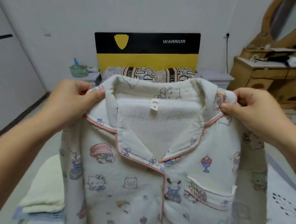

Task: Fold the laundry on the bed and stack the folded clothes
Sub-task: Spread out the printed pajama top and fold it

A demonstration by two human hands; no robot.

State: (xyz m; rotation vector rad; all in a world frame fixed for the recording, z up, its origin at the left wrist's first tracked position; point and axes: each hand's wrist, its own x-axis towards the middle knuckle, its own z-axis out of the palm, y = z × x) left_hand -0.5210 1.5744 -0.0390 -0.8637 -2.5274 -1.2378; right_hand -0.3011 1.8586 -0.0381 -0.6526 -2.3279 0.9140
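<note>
A white quilted pajama top (138,177) with cartoon prints, pink piping and a chest pocket hangs upright in front of me, its front facing me and collar open. My left hand (71,102) pinches its left shoulder near the collar. At the other shoulder, my right hand (251,106) pinches the fabric. The top hides most of the bed (289,198) below it. A stack of folded clothes (43,191), pale yellow on top, lies on the bed at the lower left.
Patterned pillows (169,74) lie at the head of the bed before a black and yellow board (147,50). A wooden dresser with an oval mirror (270,76) stands at the right. A green basket (78,70) sits on a small stand at the back left.
</note>
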